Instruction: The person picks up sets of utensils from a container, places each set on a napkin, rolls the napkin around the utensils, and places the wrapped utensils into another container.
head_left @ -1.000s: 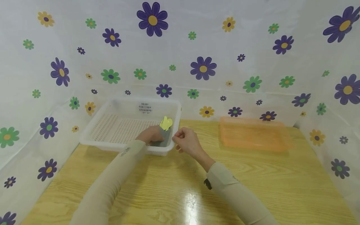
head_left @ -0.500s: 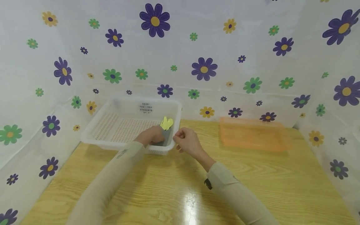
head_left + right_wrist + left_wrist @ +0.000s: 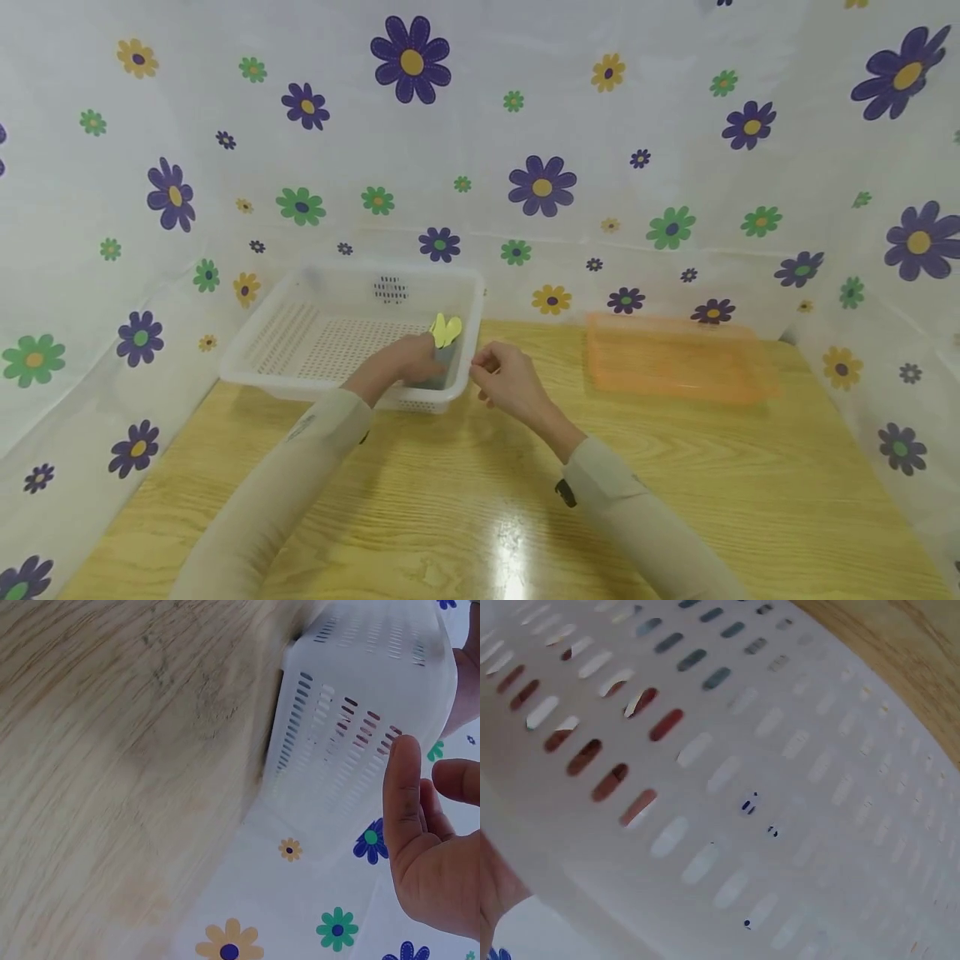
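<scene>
A white perforated basket (image 3: 348, 385) stands at the left of the table. In its near right corner is a grey object (image 3: 444, 360) with yellow rounded pieces (image 3: 447, 331) at its top. My left hand (image 3: 414, 358) reaches over the near rim to the grey object; I cannot tell whether its fingers grip it. The left wrist view shows the perforated basket wall (image 3: 780, 787), with parts of the hand through the slots. Just outside the right rim is my right hand (image 3: 510, 379), holding nothing, with thumb and index finger apart in the right wrist view.
An orange shallow basket (image 3: 682, 367) sits at the back right of the wooden table (image 3: 675, 467). White sheeting with printed flowers (image 3: 542, 185) hangs behind the table and along both sides.
The left forearm has shifted slightly left, while its hand stays at the grey object. My right hand has drawn a little to the right. The view has shifted slightly.
</scene>
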### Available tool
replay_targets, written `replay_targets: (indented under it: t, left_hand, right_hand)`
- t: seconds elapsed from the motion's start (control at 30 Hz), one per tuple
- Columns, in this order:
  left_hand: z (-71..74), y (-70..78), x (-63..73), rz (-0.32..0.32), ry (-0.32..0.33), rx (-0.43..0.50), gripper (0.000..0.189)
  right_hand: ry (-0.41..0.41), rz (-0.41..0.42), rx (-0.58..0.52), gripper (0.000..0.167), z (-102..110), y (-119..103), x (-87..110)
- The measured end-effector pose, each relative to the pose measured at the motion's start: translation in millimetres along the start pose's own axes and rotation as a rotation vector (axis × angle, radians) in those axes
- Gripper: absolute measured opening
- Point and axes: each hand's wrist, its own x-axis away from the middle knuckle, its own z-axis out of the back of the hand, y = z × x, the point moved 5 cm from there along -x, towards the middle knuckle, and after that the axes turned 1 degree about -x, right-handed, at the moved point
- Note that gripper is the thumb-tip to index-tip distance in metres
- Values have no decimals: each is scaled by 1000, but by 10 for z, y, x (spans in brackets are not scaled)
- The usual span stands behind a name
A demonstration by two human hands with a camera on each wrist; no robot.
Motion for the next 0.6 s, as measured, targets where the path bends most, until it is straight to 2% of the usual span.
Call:
replay_targets:
  t: [0.1,0.2,0.3,0.4,0.6]
  left_hand:
    - [37,34,71,-24,66,61,37]
    - [53,114,167,-80,143,122,43]
    - [36,234,269,-142,223,141,45]
    - [-12,356,372,-166,294,92,43]
    - [-109,517,525,-184,446,-121,42]
  right_hand:
    - [5,52,79,11,51,-5,40]
    - [5,99,170,15,93,-14,90]
    - [9,132,232,18,132,-14,142]
    - [11,154,269,19,158,-9,200]
    - [2,173,343,21,195,15,336]
